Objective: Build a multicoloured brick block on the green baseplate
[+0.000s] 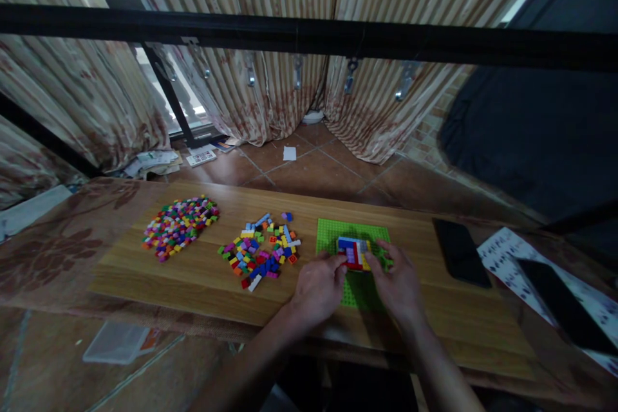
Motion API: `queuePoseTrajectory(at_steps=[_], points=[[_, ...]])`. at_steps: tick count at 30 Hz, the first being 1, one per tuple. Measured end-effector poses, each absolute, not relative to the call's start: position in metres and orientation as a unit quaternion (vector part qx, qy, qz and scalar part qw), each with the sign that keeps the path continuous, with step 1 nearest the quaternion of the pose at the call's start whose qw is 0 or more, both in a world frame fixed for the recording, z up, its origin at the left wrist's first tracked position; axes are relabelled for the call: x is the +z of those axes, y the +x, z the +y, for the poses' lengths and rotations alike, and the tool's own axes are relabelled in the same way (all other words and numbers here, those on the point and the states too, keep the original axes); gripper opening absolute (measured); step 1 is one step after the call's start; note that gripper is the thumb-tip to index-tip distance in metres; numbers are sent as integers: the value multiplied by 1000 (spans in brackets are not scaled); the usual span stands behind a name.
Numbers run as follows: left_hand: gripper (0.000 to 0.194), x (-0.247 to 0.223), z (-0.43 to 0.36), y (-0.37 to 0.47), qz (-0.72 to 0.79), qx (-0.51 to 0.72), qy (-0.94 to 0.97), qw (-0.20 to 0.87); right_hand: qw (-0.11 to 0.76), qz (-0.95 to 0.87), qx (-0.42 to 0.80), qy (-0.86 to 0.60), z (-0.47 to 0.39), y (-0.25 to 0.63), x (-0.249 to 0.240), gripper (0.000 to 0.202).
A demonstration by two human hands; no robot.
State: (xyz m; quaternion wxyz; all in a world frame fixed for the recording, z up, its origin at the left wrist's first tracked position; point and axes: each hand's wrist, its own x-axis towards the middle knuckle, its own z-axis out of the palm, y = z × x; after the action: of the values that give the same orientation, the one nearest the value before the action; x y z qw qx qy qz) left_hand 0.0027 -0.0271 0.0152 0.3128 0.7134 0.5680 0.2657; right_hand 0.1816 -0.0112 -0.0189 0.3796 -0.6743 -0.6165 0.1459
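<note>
A small model of toy building bricks [356, 253], in blue, purple, red, white and yellow, sits over a green studded baseplate [352, 228]. My left hand [318, 284] is closed at the model's left side, with its fingertips against the red bricks. On the other side, my right hand [400, 280] has its thumb against the yellow right edge and its index finger curved around the back right corner. Some green bricks [385, 260] show between that thumb and finger. The undersides of both hands are hidden.
Left of the baseplate lies a loose spread of mixed bricks [263, 248]; farther left is a denser pile of small bricks [181, 222]. A black phone [461, 252] rests on the wooden board [193, 277]. Beyond it are a printed sheet [502, 251] and another dark device [567, 302]. A black bar [309, 35] crosses above.
</note>
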Motion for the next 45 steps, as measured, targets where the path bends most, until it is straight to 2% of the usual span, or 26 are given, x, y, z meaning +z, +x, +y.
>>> queuePoseTrajectory(at_steps=[6, 16, 23, 27, 33, 37, 41, 45], points=[[32, 7, -30, 4, 568, 276, 712, 306, 385, -597, 175, -682, -11, 165, -32, 61], [32, 10, -32, 11, 578, 181, 765, 219, 360, -550, 254, -710, -9, 154, -25, 72], [30, 14, -34, 16, 580, 144, 780, 184, 364, -546, 249, -712, -6, 154, -32, 70], [28, 17, -36, 17, 585, 157, 775, 179, 380, -541, 259, -704, -2, 155, -36, 69], [32, 16, -53, -8, 603, 250, 734, 189, 422, -519, 304, -678, -8, 167, -37, 72], [23, 3, -77, -45, 622, 291, 701, 191, 476, -495, 261, -679, -23, 168, -30, 67], [20, -12, -102, -81, 643, 322, 670, 185, 500, -548, 201, -640, -43, 144, -16, 51], [19, -21, -115, -105, 654, 346, 650, 172, 425, -669, 210, -572, -59, 103, -12, 34]])
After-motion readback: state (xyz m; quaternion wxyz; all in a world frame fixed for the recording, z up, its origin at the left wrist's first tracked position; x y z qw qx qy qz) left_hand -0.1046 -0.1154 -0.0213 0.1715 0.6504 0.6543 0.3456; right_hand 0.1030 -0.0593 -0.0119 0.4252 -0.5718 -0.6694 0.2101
